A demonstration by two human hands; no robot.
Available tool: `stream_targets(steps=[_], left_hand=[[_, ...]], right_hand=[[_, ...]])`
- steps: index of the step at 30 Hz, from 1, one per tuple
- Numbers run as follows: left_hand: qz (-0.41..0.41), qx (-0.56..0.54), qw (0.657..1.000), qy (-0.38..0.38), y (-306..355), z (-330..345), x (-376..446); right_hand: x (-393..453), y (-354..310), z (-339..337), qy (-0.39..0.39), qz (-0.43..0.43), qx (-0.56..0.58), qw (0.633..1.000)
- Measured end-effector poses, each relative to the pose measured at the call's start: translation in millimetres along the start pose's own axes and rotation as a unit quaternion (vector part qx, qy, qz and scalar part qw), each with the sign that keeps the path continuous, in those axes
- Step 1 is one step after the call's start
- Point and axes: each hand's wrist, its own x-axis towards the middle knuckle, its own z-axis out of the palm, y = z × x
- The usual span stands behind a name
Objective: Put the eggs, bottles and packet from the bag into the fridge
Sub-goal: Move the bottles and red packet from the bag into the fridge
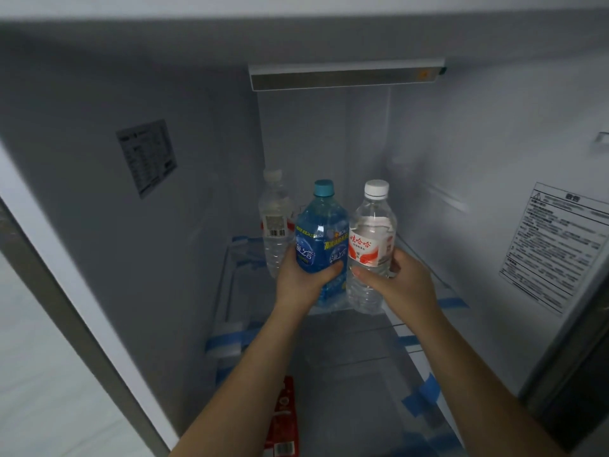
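Observation:
Both arms reach into the open fridge. My left hand grips a blue bottle with a teal cap around its lower half. My right hand grips a clear water bottle with a white cap and a red-and-white label. Both bottles stand upright side by side, touching, over the glass shelf. Behind them on the left, a second clear bottle with a barcode label stands on the shelf. A red packet lies on a lower level under my left forearm.
Blue tape strips hold the shelves at their edges. A light bar runs across the fridge's back top. Stickers sit on the left wall and on the right wall. The fridge's left edge borders a pale floor.

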Motion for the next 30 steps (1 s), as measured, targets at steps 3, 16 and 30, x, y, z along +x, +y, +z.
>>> stream_targets(steps=[3,16,30], left_hand=[[-0.006,0.001,1.0,-0.004,0,4,7],[0.0,0.044,0.998,0.043,13,31,13],[0.155,0.271,0.947,0.076,-21,10,-32]], right_hand=[[6,4,3,0.001,-0.006,-0.006,1.0],[20,14,9,0.027,-0.007,0.009,1.0],[17,11,5,0.005,-0.013,0.007,1.0]])
